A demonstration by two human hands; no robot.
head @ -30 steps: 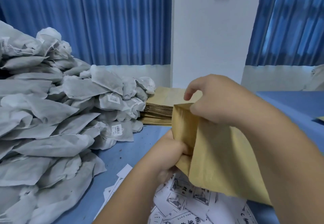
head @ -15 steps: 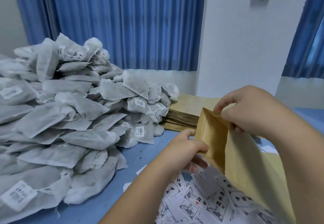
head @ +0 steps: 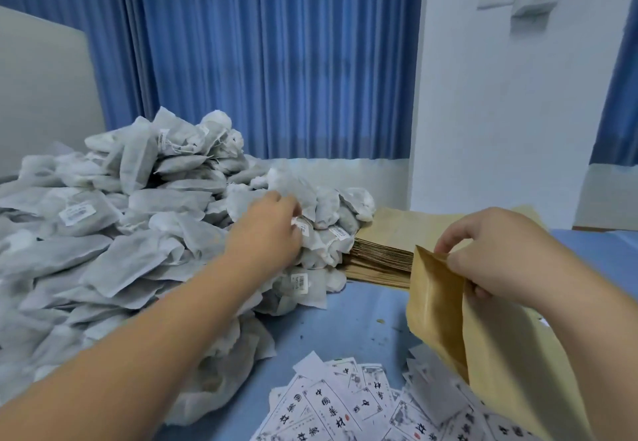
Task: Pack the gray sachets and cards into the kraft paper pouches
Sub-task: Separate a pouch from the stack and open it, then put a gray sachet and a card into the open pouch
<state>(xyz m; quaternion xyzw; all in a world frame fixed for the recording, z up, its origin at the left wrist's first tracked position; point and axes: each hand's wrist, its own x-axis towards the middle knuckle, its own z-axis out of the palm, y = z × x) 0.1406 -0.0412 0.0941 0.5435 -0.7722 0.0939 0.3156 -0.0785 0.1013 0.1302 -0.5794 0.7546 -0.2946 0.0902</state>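
A big heap of gray sachets (head: 114, 261) covers the left of the blue table. My left hand (head: 267, 230) reaches over the heap's right end, and its fingers curl onto one gray sachet (head: 293, 186) near the top. My right hand (head: 490, 254) pinches the upper rim of a kraft paper pouch (head: 438, 306), which hangs tilted with its mouth open toward the left. Printed white cards (head: 331, 406) lie spread on the table below the pouch. What is inside the pouch cannot be seen.
A flat stack of kraft pouches (head: 383, 250) lies behind the held pouch, against the sachet heap. Bare blue table (head: 366, 316) shows between heap, cards and pouch. Blue curtains and a white wall stand behind.
My left hand has let go of the pouch and moved up and left onto the sachet heap. My right hand alone holds the pouch now.
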